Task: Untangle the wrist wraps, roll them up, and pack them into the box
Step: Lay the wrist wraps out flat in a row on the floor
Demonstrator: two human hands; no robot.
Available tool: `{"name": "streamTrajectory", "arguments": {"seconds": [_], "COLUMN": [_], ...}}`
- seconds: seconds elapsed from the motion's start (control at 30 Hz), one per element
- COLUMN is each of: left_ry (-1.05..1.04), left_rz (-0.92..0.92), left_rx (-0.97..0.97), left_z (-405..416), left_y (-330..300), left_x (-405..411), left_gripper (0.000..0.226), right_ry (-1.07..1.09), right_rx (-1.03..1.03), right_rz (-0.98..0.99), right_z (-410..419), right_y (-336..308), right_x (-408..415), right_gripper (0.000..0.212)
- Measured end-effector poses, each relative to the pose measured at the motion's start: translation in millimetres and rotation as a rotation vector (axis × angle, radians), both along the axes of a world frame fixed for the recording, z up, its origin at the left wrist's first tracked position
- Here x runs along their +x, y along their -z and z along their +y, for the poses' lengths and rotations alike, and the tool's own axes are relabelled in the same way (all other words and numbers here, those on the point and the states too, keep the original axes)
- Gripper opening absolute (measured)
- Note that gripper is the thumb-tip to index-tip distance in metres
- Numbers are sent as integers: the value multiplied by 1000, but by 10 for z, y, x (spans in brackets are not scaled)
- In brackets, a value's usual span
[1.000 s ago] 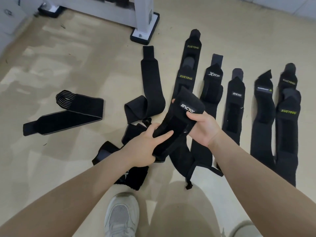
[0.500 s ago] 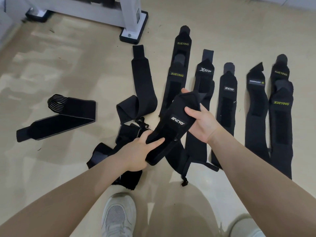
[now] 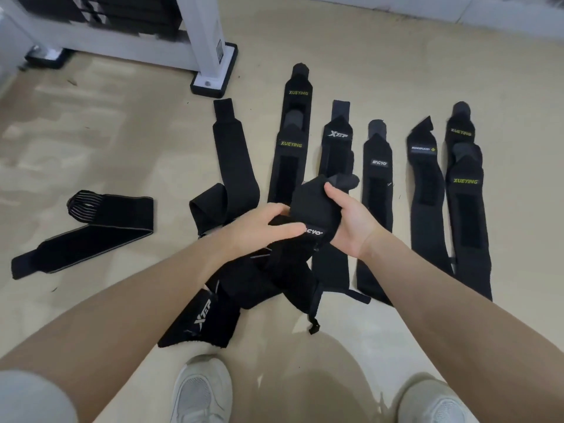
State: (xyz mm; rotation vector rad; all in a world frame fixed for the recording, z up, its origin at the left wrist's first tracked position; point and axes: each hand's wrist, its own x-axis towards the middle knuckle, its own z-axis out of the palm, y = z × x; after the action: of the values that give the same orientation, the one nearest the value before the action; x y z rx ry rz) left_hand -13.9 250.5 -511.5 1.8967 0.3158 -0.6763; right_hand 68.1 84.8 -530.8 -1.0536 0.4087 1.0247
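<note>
Beige floor (image 3: 106, 132) filled the view, and at its far edge stood a white frame (image 3: 210, 56) on black feet. On the left side a black wrap with grey edges (image 3: 85, 239) lay folded, well apart from the others. Next to it, nearer the middle, a plain black wrap (image 3: 232, 157) lay with its lower end curled over. Below it a tangled heap of wraps (image 3: 244, 288) rested on the floor, one of them with white XTEP letters.

Over the heap the left hand (image 3: 253, 230) gripped the lower part of a black wrist wrap (image 3: 311, 209), with the fingers closed around it. The right hand (image 3: 351, 221) held the upper part of the same wrap, thumb on top and fingers curled behind. This wrap was lifted off the floor between both hands.

To the right, a row of straightened wraps (image 3: 427, 184) lay side by side, some stacked in pairs, with XUEYING and XTEP labels. Two white shoes (image 3: 201, 392) were at the bottom edge.
</note>
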Motion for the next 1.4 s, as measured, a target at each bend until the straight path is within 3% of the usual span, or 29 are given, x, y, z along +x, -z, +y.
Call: {"name": "streamTrajectory", "arguments": {"seconds": [0.03, 0.1, 0.3, 0.5, 0.73, 0.9, 1.07, 1.17, 1.23, 1.3, 1.4], "left_ry": [-49, -109, -57, -57, -58, -96, -271, -491, -586, -521, -439], "left_rz": [-5, 19, 14, 41, 50, 69, 93, 253, 402, 472, 499], "left_rx": [-50, -135, -118, -185, -233, -278, -396, -508, -658, -706, -600], "left_z": [-65, -224, -686, -988, -1323, -1444, -1666, -1803, -1846, -1856, -1870], "left_y": [-81, -196, -348, -379, -309, -188, -3, 134, 242, 408, 649], "left_x": [100, 257, 475, 598, 665, 759, 929, 1013, 1041, 1070, 1142], "left_gripper": [37, 37, 18, 20, 28, 33, 35, 29, 30, 38, 39], "right_ry": [-6, -7, -37, -84, 186, 290, -28, 21, 86, 77, 28], "right_rx": [-15, -52, -130, -58, 108, 205, -206, -252, -252, -276, -382], "right_rz": [-6, -29, -172, -332, -301, -211, -142, -260, -339, -366, -371], "right_z": [-40, -126, -524, -1030, -1301, -1449, -1564, -1582, -1575, -1550, -1510], "right_y": [-44, -146, -392, -418, -329, -162, 19, 162, 258, 339, 553], "right_x": [9, 40, 237, 330, 518, 584, 578, 664, 792, 936, 1169], "right_gripper": [41, 41, 28, 41, 63, 36, 31, 16, 24, 31, 36]}}
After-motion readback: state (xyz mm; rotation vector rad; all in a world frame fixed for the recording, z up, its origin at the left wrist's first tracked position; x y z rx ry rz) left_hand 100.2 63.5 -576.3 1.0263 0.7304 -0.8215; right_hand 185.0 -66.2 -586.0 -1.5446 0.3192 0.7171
